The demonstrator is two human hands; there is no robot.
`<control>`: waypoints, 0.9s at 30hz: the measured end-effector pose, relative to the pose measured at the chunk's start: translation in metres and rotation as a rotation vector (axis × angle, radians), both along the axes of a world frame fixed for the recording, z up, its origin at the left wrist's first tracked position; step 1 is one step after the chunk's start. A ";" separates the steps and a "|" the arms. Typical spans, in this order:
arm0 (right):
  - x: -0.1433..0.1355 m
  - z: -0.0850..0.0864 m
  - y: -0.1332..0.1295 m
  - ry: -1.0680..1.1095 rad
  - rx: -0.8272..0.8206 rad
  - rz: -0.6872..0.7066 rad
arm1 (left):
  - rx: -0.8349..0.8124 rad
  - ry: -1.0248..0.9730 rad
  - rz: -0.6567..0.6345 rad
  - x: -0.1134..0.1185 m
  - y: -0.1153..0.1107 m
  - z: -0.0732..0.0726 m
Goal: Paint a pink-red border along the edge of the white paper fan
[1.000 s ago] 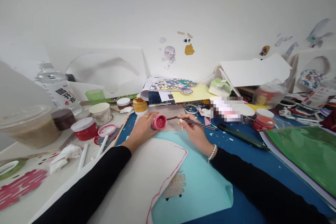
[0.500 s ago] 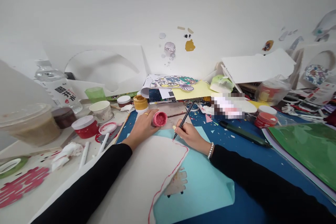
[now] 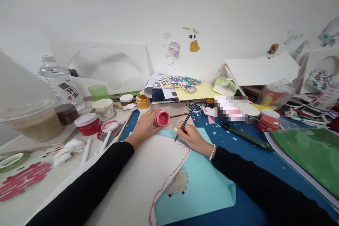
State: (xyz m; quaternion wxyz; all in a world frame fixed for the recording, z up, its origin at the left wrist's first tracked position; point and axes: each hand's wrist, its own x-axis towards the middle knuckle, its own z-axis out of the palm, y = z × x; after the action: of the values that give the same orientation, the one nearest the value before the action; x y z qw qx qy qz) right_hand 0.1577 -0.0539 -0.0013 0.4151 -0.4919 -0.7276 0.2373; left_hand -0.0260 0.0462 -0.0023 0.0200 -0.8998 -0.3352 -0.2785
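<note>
My left hand (image 3: 146, 125) is closed around a small jar of red paint (image 3: 162, 118), tilted so its open mouth faces me. In my right hand (image 3: 192, 137) a thin black brush (image 3: 188, 117) is pinched, its tip touching the upper edge of a large white sheet (image 3: 137, 176). A wavy red line follows that sheet's right edge and curves up to the brush tip. Beneath lies a light blue paper (image 3: 203, 187), with a brownish cut-out shape (image 3: 179, 183) showing beside the white edge.
Paint jars, including a red one (image 3: 88, 124) and a yellow one (image 3: 143, 101), a paper cup (image 3: 103, 108) and a water bottle (image 3: 61, 84) stand at the left. A dark green cutter (image 3: 246, 135) and green sheets (image 3: 307, 155) lie at the right.
The whole view has shifted slightly, with the wall items now a little further right. Both hands keep nearly the same positions, still holding the jar and brush.
</note>
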 end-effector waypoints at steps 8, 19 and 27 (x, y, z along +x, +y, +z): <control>0.001 0.000 -0.001 0.018 -0.007 -0.002 | -0.003 0.002 0.009 0.001 -0.002 0.001; 0.001 -0.002 0.000 0.008 0.021 0.018 | -0.003 0.008 0.012 0.002 -0.003 0.003; 0.002 -0.004 0.002 0.002 0.051 0.013 | 0.003 0.013 0.019 0.002 -0.003 0.001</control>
State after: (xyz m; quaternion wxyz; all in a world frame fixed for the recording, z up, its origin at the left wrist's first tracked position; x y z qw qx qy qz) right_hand 0.1600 -0.0519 -0.0052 0.4266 -0.4763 -0.7362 0.2219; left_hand -0.0243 0.0434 -0.0009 0.0260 -0.8983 -0.3433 -0.2730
